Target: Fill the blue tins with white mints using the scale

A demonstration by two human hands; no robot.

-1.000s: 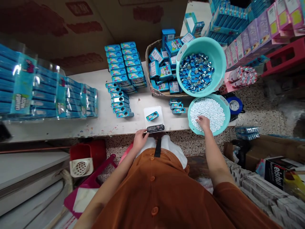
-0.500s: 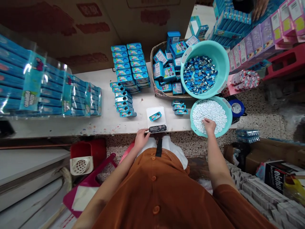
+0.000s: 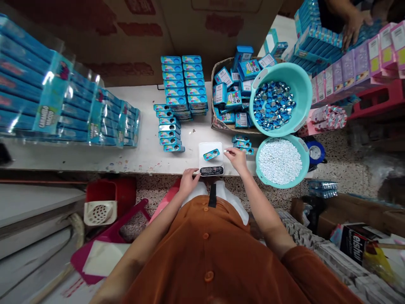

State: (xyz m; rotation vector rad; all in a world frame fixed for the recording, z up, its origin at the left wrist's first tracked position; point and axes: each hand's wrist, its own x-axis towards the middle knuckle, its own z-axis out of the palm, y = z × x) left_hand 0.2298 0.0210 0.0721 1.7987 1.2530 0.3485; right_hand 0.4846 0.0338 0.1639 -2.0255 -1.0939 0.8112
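A white digital scale (image 3: 201,148) stands near the table's front edge. On its plate lies a small blue box (image 3: 211,154), set aslant, with a dark round opening at one end. My right hand (image 3: 237,160) is just right of the scale, thumb and finger pinched on a small white candy (image 3: 225,151). By the scale's front left corner is my left hand (image 3: 189,181), fingers bent together; a bit of white shows at the fingertips, too small to name. White candies fill a turquoise tub (image 3: 306,166) at the right.
Another turquoise tub (image 3: 302,80) holds blue and silver caps (image 3: 274,105). Behind it, a carton (image 3: 218,122) is heaped with blue boxes. Rows of blue boxes (image 3: 175,93) stand left of it, and wrapped packs (image 3: 47,105) farther left. A co-worker's hands (image 3: 354,27) show at top right.
My right hand has left the candy tub and moved left to beside the scale, with a white candy in its fingertips. My left hand stays by the scale.
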